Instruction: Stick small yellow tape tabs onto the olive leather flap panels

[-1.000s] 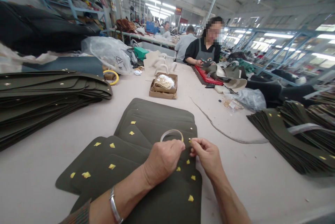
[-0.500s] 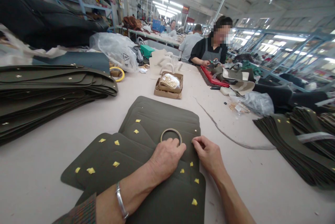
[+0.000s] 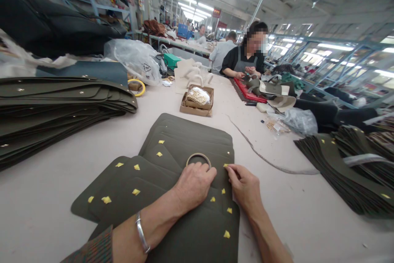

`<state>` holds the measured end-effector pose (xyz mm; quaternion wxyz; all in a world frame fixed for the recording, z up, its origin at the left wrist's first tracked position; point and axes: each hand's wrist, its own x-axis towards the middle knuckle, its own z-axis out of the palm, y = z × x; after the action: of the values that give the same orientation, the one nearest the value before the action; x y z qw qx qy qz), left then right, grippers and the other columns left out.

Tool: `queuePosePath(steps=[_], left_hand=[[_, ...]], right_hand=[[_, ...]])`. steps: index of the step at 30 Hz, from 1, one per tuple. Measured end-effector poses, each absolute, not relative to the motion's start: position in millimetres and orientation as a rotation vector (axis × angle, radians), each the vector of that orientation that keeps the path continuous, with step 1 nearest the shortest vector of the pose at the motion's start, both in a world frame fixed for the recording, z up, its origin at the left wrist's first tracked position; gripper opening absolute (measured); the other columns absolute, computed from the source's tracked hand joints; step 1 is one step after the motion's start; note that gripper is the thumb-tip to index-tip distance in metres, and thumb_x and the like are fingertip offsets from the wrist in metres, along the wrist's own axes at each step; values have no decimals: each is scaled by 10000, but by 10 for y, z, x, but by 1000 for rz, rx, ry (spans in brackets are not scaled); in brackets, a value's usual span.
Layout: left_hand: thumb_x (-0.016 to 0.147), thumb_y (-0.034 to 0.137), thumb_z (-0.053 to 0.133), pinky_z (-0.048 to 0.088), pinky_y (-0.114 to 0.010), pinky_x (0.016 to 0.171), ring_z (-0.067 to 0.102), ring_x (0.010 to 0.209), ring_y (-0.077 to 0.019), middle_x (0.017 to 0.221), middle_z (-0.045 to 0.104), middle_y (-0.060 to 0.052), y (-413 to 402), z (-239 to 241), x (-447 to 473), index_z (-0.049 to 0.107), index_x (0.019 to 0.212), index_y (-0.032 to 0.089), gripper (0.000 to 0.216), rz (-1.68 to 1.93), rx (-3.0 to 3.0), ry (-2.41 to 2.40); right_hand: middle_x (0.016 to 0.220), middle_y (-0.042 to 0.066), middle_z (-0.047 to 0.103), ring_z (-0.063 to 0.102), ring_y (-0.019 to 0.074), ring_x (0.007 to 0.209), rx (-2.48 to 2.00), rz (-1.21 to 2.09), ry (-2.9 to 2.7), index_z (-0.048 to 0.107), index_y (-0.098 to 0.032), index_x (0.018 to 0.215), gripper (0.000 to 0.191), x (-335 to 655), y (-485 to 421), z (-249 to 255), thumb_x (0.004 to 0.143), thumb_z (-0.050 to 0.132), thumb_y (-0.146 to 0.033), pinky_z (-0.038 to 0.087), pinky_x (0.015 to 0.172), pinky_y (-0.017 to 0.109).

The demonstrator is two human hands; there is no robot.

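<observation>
Several dark olive leather panels [image 3: 172, 148] dotted with small yellow tape squares lie fanned out on the table in front of me. My left hand [image 3: 193, 183] rests closed on them, its fingers around the near edge of a tape roll ring [image 3: 198, 157] lying flat on the top panel. My right hand [image 3: 244, 187] sits just to the right, thumb and forefinger pinched on a small yellow tape piece [image 3: 225, 165] at the panel's right edge. A silver bangle [image 3: 141, 234] circles my left wrist.
A tall pile of olive panels [image 3: 61, 107] fills the left; another pile [image 3: 347, 164] lies right. A cardboard box of gold hardware [image 3: 197, 99] stands beyond my panels, a thin cord [image 3: 261, 154] trails right. A person in black [image 3: 246, 60] works at the table's far end.
The tape roll, held tilted up a second ago, now lies flat on the top panel. My right hand has come down from the air to press a yellow tape piece onto the panel.
</observation>
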<state>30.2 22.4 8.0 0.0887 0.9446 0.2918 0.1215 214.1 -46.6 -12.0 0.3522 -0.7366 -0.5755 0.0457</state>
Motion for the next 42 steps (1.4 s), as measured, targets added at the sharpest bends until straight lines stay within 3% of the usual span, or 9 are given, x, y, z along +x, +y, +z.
queuePosePath(steps=[9, 15, 20, 23, 25, 30, 36, 42], left_hand=[[942, 217, 396, 474, -303, 725, 549, 801, -195, 844, 592, -42, 243, 131, 281, 539, 891, 183, 155, 456, 2784, 782], [949, 182, 382, 489, -274, 731, 584, 796, -170, 822, 605, -19, 303, 112, 233, 551, 919, 184, 171, 652, 2691, 652], [956, 181, 405, 524, -246, 772, 651, 847, -140, 924, 679, -18, 350, 45, 215, 526, 1161, 200, 239, 800, 2612, 540], [959, 211, 432, 546, -249, 776, 672, 889, -139, 1052, 690, -39, 371, 43, 205, 360, 1371, 204, 418, 852, 2591, 510], [960, 225, 439, 556, -258, 769, 682, 888, -148, 1070, 692, -51, 376, 47, 202, 291, 1411, 193, 476, 861, 2588, 534], [963, 244, 432, 563, -264, 764, 695, 882, -163, 1026, 706, -60, 354, 64, 205, 339, 1352, 177, 406, 818, 2579, 570], [966, 197, 391, 542, -264, 796, 672, 938, -161, 1064, 678, -66, 321, 117, 204, 372, 1288, 171, 323, 763, 2582, 481], [966, 207, 378, 486, -203, 646, 648, 752, -129, 785, 641, -1, 325, 81, 222, 533, 932, 189, 160, 738, 2641, 547]], right_hand=[[767, 26, 664, 625, 161, 684, -2047, -82, -1788, 652, -214, 837, 198, 2088, -306, 102, 889, 476, -288, 434, 663, 261], [672, -4, 633, 590, 149, 618, -1973, 353, -1936, 648, -227, 721, 175, 2079, -467, 265, 844, 534, -276, 424, 597, 252], [755, 18, 698, 626, 160, 656, -1833, 518, -1551, 694, -206, 833, 189, 2033, -591, 248, 866, 541, -311, 472, 610, 256], [858, 44, 713, 647, 168, 723, -1686, 455, -1461, 687, -193, 953, 196, 1974, -582, 224, 875, 553, -313, 504, 662, 264], [920, 58, 705, 649, 173, 793, -1589, 396, -1555, 675, -194, 980, 178, 1924, -557, 220, 883, 549, -272, 512, 716, 272], [924, 70, 688, 636, 173, 855, -1480, 233, -1741, 645, -205, 973, 175, 1832, -495, 214, 903, 486, -184, 509, 774, 296], [798, 39, 674, 629, 149, 726, -1520, 137, -1773, 617, -211, 846, 156, 1820, -513, 165, 879, 470, -167, 490, 669, 259], [705, 23, 667, 608, 137, 618, -1595, 46, -1663, 637, -206, 775, 133, 1770, -560, 115, 832, 519, -189, 477, 609, 254]])
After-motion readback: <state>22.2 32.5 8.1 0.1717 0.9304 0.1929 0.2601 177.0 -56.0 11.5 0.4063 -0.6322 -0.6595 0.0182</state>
